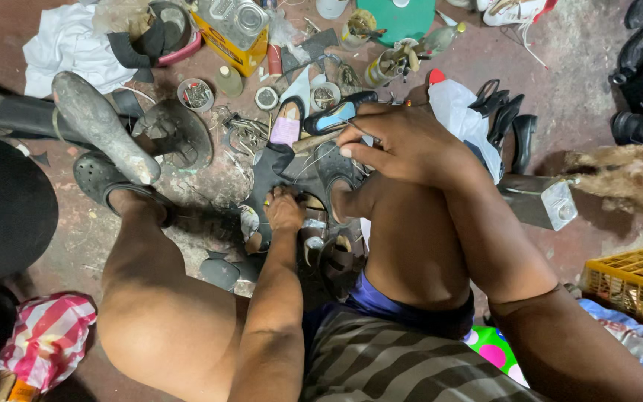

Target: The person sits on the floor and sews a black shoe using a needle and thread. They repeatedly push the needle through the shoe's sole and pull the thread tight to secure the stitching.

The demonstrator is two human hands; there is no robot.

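Note:
I sit low on the floor with bare knees apart. My right hand (403, 141) rests over my right knee, its fingers closed on a thin wooden-handled tool (312, 141). Lower down, my left hand (284, 210) presses on a dark shoe piece (273, 179) lying on the ground between my feet. A thin thread runs from the dark piece toward the right hand. Just beyond lie a shoe with a pink insole (287, 123) and one with a blue insole (334, 115). My left foot wears a black clog (102, 182).
An iron shoe last (102, 126) stands at the left. Small tins (195, 94), a yellow can (236, 33), cups of tools (385, 65) and scraps litter the far floor. Black heeled shoes (504, 123) and a white bag (459, 115) lie right, a yellow crate (634, 279) at lower right.

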